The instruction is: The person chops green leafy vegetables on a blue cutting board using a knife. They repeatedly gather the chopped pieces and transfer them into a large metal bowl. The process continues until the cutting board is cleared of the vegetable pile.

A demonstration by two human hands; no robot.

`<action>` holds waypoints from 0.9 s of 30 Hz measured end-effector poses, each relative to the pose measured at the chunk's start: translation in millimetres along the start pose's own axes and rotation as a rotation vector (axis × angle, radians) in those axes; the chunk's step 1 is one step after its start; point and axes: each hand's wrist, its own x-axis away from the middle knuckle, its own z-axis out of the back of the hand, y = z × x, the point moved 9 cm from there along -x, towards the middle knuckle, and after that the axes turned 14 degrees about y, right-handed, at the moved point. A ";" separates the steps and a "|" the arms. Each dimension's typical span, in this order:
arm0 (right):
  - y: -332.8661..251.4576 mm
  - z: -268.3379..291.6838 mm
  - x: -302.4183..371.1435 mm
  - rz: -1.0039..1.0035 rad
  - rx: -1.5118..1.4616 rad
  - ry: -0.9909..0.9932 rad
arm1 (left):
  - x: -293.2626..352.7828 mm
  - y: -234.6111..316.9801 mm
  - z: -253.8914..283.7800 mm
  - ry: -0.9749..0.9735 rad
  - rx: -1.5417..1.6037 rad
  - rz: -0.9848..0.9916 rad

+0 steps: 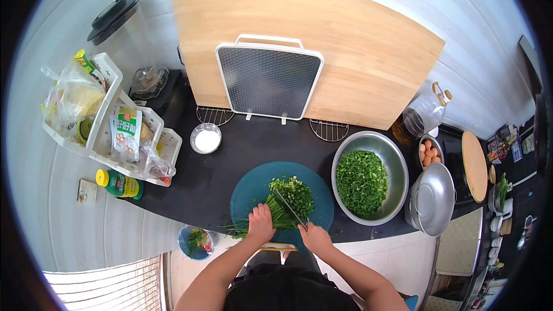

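Observation:
On a round teal cutting board lies a bunch of long green chives. My left hand presses down on the bunch, its fingers curled over the stalks. In my right hand is the handle of a kitchen knife, its blade slanting up and left across the chives. A heap of chopped chives lies on the far side of the blade. Right of the board, a large steel bowl holds a mass of finely chopped greens.
A small bowl of white powder stands beyond the board. Farther right are a metal colander, a bowl of eggs and a glass jug. A white tiered rack and a green bottle stand left. Large boards lean behind.

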 end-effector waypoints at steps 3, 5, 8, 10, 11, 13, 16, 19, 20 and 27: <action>3.2 -18.5 -4.3 0.015 0.032 -0.040 | -1.1 1.9 0.2 0.004 0.009 -0.015; 1.0 -26.9 -9.0 0.024 0.063 -0.072 | -0.8 1.2 -1.8 0.005 0.010 -0.012; -7.6 -41.8 -24.5 0.077 0.043 -0.068 | 0.7 2.3 -4.5 0.004 0.003 -0.015; -12.7 -54.4 -37.7 0.058 0.033 -0.040 | 1.8 1.0 -4.4 0.001 -0.010 -0.015; -16.1 -58.6 -44.2 0.047 0.029 -0.024 | 0.5 1.1 -3.3 0.000 -0.015 -0.018; -24.7 -53.2 -56.0 0.038 -0.020 0.030 | 1.1 2.3 -2.5 -0.003 0.008 -0.019; -11.9 -44.8 -60.6 -0.048 -0.129 0.056 | 0.7 2.2 -0.2 0.012 0.034 -0.011; 1.3 -30.4 -56.7 -0.099 -0.162 0.010 | 1.2 0.8 10.2 0.012 -0.017 0.032; 1.4 -22.5 -53.2 -0.083 -0.127 0.024 | -0.2 0.0 15.2 0.001 -0.026 0.059; -18.8 25.8 -18.1 0.000 -0.198 0.051 | 5.2 -7.0 32.0 0.040 0.025 0.126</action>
